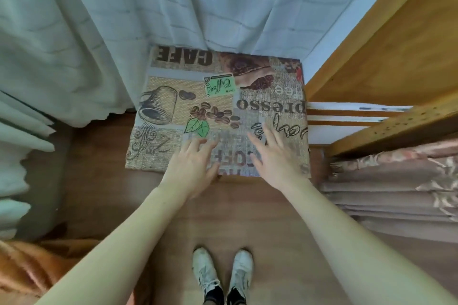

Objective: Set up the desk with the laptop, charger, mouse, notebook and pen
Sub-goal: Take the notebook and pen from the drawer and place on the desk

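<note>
While a person stands looking down, both bare arms reach toward a small bench (158, 156) covered in a coffee-themed printed cloth (173, 86). Upside-down lettering on the cloth reads "CAFE", "Coffee" on a green tag, and part of "presso". The left hand (192, 167) and right hand (275, 158) hover at the bench's near edge, fingers (254, 137) spread and holding nothing. No laptop, charger, mouse, notebook or pen shows. Pale curtains (99, 32) hang behind, a wooden shelf unit (396, 44) stands to the right with folded fabric (386, 188) below, and white shoes (223, 272) rest on the wood floor (99, 181).
</note>
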